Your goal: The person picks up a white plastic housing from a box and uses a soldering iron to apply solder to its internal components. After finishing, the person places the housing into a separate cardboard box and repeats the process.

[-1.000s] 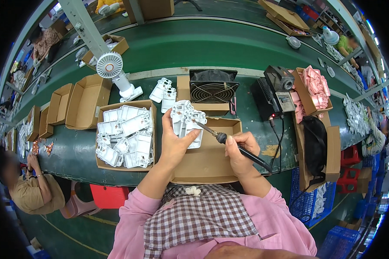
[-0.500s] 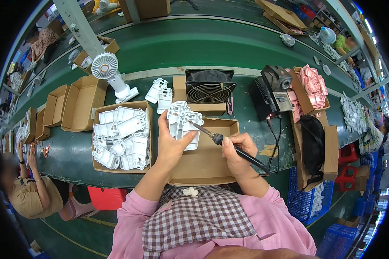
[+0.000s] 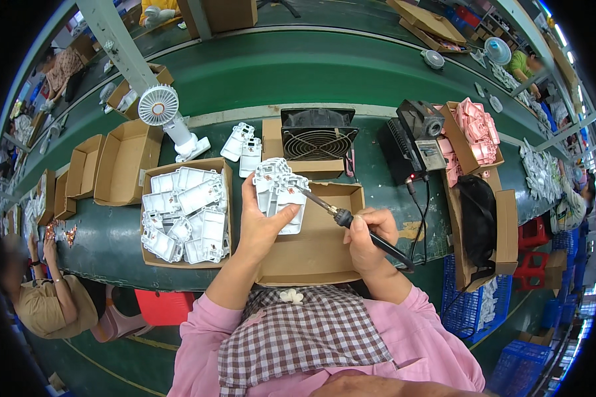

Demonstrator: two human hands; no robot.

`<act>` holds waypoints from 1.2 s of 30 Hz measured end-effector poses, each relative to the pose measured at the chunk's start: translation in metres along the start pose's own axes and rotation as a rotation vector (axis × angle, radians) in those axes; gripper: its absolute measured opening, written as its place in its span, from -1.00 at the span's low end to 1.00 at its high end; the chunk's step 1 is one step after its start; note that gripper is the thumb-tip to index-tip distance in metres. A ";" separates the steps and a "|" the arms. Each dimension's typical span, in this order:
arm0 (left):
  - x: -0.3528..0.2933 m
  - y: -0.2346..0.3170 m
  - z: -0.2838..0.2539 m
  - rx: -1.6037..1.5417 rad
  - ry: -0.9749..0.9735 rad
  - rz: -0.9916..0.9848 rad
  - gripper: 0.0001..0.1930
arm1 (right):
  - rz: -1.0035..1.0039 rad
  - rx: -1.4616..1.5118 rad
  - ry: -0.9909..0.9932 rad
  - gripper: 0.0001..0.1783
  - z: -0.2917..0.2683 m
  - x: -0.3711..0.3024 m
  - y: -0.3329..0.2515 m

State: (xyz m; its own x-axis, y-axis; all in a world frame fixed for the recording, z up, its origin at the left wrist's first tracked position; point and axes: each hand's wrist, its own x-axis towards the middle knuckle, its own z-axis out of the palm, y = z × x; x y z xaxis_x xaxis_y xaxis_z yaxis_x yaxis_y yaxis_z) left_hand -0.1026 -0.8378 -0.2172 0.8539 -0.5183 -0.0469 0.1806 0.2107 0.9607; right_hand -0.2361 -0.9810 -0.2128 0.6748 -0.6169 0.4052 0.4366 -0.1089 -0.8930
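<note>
My left hand [image 3: 259, 228] is closed around white plastic housings [image 3: 277, 192], with the thumb pressed on the lower part; how many pieces it holds I cannot tell. Closed about the dark handle of a soldering iron [image 3: 343, 217] is my right hand [image 3: 371, 241]. The iron's tip points up and left, at or very near the housing's right side; whether it touches I cannot tell. Below both hands lies a shallow cardboard box [image 3: 311, 261]. To the left, a carton [image 3: 187, 262] is filled with several white housings [image 3: 195, 195].
Behind the hands stands a black square fan [image 3: 318, 142]. A small white fan [image 3: 159, 106] is at back left. A black soldering station [image 3: 398, 153] stands to the right, its cord hanging near my right hand. Pink parts [image 3: 475, 132] fill a box beyond. Another person [image 3: 49, 301] works at far left.
The iron and my right hand have shifted slightly right and down. The housings in my left hand sit slightly lower. The whole view has shifted slightly.
</note>
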 end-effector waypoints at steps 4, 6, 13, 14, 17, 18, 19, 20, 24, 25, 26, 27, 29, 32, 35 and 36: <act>0.000 -0.003 -0.002 -0.003 -0.026 0.022 -0.14 | -0.062 0.104 0.010 -0.84 0.002 -0.001 -0.004; 0.000 -0.001 0.000 -0.058 -0.034 0.018 -0.15 | -0.082 0.082 -0.047 -0.82 -0.003 -0.002 -0.003; -0.001 -0.002 -0.001 -0.046 0.030 0.009 -0.35 | -0.087 0.006 -0.025 -0.84 0.000 -0.002 0.000; -0.001 -0.002 -0.001 -0.016 0.056 0.020 -0.36 | -0.086 0.004 -0.025 -0.84 -0.001 -0.002 0.000; -0.001 -0.005 -0.002 0.041 0.054 0.041 -0.38 | -0.073 -0.063 -0.052 -0.87 -0.001 -0.001 0.001; -0.001 -0.004 -0.002 0.041 0.055 0.040 -0.38 | -0.070 -0.132 -0.071 -0.88 -0.002 0.000 0.001; -0.001 -0.003 -0.001 0.061 0.047 0.053 -0.38 | -0.068 -0.201 -0.091 -0.88 -0.002 0.001 0.002; -0.001 -0.003 0.000 0.081 0.039 0.066 -0.38 | -0.067 -0.200 -0.091 -0.88 0.000 0.001 0.001; 0.000 -0.002 0.000 0.075 0.046 0.077 -0.38 | -0.025 -0.228 -0.071 -0.86 0.002 0.002 0.000; -0.001 0.000 0.000 0.069 0.047 0.067 -0.39 | -0.007 -0.207 -0.059 -0.84 0.002 0.002 0.001; -0.002 0.001 0.000 0.061 0.047 0.056 -0.39 | -0.006 -0.209 -0.062 -0.84 0.002 0.002 0.001; -0.002 0.001 0.001 0.059 0.050 0.056 -0.39 | -0.014 -0.219 -0.060 -0.83 0.003 0.002 0.000; -0.002 0.002 0.001 0.111 0.046 0.073 -0.39 | -0.021 -0.228 -0.062 -0.83 0.004 0.003 0.000; -0.002 0.002 0.000 0.136 0.042 0.065 -0.38 | -0.007 -0.252 -0.055 -0.83 0.006 0.004 0.000; -0.001 0.001 0.000 0.092 0.045 0.069 -0.38 | -0.020 -0.274 -0.071 -0.83 0.007 0.004 0.001; -0.001 0.001 0.000 0.090 0.045 0.070 -0.38 | -0.030 -0.282 -0.075 -0.83 0.006 0.005 0.000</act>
State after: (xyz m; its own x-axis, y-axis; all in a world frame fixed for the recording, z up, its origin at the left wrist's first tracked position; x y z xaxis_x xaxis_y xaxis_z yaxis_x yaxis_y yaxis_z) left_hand -0.1029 -0.8372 -0.2163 0.8843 -0.4668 0.0108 0.0770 0.1687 0.9827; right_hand -0.2291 -0.9788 -0.2099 0.7105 -0.5522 0.4362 0.2815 -0.3450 -0.8954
